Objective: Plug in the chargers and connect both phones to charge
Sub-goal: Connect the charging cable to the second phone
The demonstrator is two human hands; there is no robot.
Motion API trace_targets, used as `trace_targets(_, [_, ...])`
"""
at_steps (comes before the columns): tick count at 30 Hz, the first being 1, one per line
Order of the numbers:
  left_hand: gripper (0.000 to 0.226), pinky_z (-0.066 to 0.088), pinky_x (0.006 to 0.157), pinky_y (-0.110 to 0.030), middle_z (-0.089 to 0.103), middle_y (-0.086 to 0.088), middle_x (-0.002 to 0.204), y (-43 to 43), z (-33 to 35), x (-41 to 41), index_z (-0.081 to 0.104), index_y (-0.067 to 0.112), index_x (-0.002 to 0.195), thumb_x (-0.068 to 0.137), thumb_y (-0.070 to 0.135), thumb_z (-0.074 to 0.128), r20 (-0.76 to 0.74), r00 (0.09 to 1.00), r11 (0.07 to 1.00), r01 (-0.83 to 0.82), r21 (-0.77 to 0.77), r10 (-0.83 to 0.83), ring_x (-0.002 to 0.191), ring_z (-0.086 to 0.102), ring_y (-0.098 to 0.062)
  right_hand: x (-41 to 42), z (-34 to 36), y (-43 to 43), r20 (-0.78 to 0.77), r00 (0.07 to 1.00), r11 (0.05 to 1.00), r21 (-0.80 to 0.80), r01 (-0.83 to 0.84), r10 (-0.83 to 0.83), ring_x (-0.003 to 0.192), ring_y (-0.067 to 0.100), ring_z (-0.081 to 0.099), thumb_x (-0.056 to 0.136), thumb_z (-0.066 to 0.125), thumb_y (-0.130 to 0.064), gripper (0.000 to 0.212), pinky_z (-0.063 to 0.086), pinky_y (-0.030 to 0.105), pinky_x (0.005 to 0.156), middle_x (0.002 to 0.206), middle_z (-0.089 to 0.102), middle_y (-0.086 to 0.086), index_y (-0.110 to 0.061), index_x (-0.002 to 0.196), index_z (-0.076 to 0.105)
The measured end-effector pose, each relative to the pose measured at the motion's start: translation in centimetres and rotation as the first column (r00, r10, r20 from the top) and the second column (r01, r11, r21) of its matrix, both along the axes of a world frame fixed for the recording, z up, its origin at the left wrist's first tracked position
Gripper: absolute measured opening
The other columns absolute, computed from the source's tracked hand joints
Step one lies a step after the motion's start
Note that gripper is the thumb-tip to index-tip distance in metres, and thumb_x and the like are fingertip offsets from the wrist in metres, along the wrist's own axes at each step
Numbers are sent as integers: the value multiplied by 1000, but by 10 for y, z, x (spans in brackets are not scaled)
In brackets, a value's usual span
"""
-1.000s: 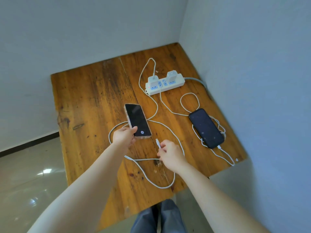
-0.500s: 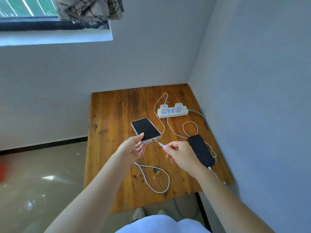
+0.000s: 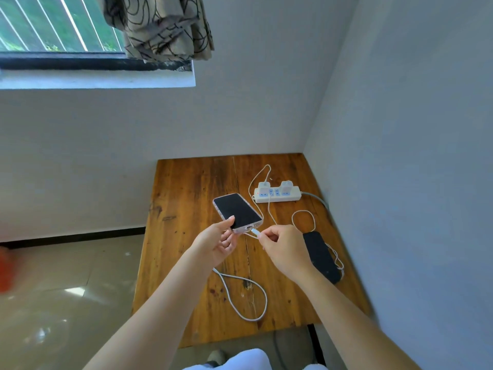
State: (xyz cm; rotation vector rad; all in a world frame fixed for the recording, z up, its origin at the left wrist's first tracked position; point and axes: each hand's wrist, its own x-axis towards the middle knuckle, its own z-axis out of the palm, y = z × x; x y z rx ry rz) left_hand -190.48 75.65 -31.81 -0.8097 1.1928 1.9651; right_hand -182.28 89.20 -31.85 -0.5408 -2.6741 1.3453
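A phone in a pale pink case is lifted at its near end above the wooden table. My left hand grips that near end, thumb on the dark screen. My right hand pinches the white cable plug, whose tip sits right at the phone's bottom port. The white cable loops over the table's near part. A black phone lies at the right, partly behind my right wrist, with a white cable beside it. Two white chargers sit in the white power strip.
The table stands in a corner, with walls close behind and to the right. A window with a patterned curtain is at the upper left. Shiny tiled floor lies to the left. A blurred red shape shows at the left edge.
The view has tilted up, bringing the window into sight. My left hand raised the pink phone's near end, and my right hand brought the plug from beside the phone to its port.
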Motion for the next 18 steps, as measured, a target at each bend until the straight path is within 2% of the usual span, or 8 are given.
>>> trace_targets(7, [33, 53, 47, -17, 70, -19, 104, 2, 0, 0, 56, 6, 107, 80, 11, 75, -11, 1000, 1000, -20, -16, 20, 73, 71, -22, -2, -2, -6, -20, 999, 998, 42, 36, -36, 61, 5, 62, 90, 62, -27, 16, 41, 6, 49, 65, 61, -14, -18, 88, 74])
trace_targets(12, [33, 51, 45, -17, 69, -20, 106, 4, -1, 2, 55, 7, 110, 82, 10, 73, -27, 1000, 999, -11, -51, 10, 77, 70, -23, -4, -1, -11, 2, 998, 996, 68, 60, -60, 56, 9, 63, 89, 63, -27, 16, 50, 13, 48, 63, 61, -11, -16, 86, 74])
trace_targets(15, [37, 47, 38, -15, 69, -18, 103, 5, 0, 4, 56, 5, 115, 83, 12, 72, -46, 999, 995, 19, -100, -24, 64, 68, -19, -4, 1, -15, 13, 999, 995, 91, 48, -50, 53, 9, 63, 90, 62, -26, 18, 52, 15, 47, 59, 60, -10, -16, 80, 73])
trace_targets(18, [35, 42, 34, -14, 68, -15, 92, 5, 0, 4, 58, 3, 116, 84, 14, 70, -68, 995, 985, 64, -160, -76, 44, 62, -14, -5, 3, -18, 26, 998, 994, 97, 54, -57, 53, 8, 62, 91, 61, -25, 19, 47, 11, 45, 58, 58, -10, -15, 78, 72])
